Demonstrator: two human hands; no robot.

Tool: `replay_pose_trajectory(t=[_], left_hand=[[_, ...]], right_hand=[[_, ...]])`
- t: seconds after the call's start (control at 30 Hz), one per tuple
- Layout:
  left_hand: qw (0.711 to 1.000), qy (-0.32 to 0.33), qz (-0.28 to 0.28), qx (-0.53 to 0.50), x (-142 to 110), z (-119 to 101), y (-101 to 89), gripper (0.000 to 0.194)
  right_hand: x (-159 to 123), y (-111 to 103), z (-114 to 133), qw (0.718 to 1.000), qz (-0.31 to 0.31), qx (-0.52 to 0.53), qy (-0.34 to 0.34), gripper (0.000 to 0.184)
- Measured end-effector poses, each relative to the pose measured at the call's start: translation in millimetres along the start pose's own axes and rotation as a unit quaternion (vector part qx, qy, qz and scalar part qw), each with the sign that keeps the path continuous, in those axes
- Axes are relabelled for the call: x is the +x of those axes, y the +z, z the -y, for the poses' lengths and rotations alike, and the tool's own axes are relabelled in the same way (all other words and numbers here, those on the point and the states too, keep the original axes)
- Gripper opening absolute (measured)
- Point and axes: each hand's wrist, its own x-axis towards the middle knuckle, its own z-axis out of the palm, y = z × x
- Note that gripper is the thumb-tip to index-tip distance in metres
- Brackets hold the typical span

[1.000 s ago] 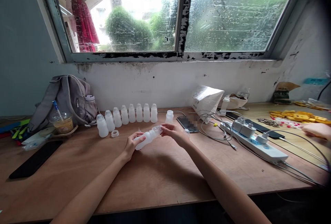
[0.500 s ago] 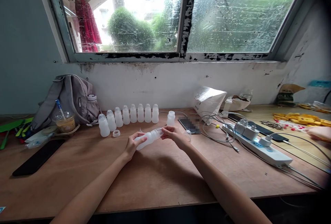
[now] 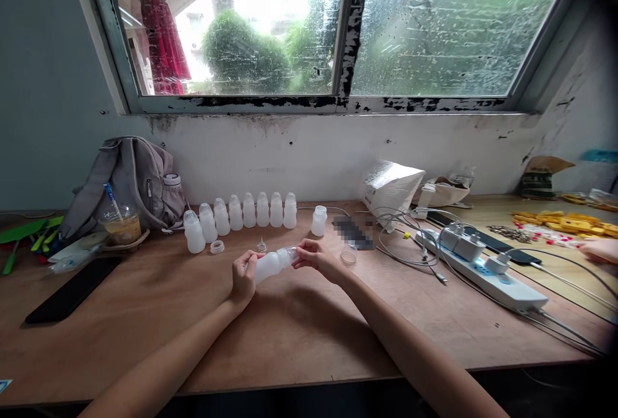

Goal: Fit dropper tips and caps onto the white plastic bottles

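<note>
Tilted above the wooden table, a frosted baby bottle (image 3: 268,267) points its top toward the right. My left hand (image 3: 244,276) is closed round its base. The fingers of my right hand (image 3: 315,257) pinch the clear cap (image 3: 288,254) at its top end. Just behind the bottle a clear nipple (image 3: 261,245) stands on the table, with a screw ring (image 3: 217,247) to its left. A clear round cover (image 3: 348,253) lies right of my right hand. Farther back stands a bottle without a top (image 3: 318,221).
Several capped baby bottles (image 3: 248,212) stand in a row near the wall. At left are a backpack (image 3: 140,180), a drink cup (image 3: 121,228) and a black flat object (image 3: 72,292). A power strip (image 3: 483,273) with tangled cables and a white bag (image 3: 392,189) occupy the right.
My left hand has shifted left and down toward the bottle's base, uncovering the nipple behind it. My right hand has moved slightly left, still at the cap.
</note>
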Motion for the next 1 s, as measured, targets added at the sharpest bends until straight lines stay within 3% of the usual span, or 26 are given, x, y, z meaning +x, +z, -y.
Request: replay_pose_trajectory(t=[0.3, 0.67, 0.87, 1.0], left_hand=[[0.998, 0.035, -0.029, 0.043, -2.6, -3.8, 3.3, 0.026], [0.974, 0.134, 0.048, 0.179, 3.6, -11.0, -0.7, 0.020], [0.950, 0.152, 0.120, 0.243, 9.7, 2.1, -0.6, 0.028], [0.928, 0.181, 0.122, 0.302, 14.0, 15.7, -1.6, 0.039]], right_hand=[[3.2, 5.4, -3.9, 0.999, -0.011, 0.030, -0.028, 0.025], [6.9, 10.6, -23.6, 0.991, -0.039, 0.125, 0.014, 0.022], [9.3, 5.9, -8.7, 0.990, -0.106, -0.034, -0.083, 0.031], [18.8, -2.7, 14.8, 0.944, -0.165, -0.243, -0.150, 0.035]])
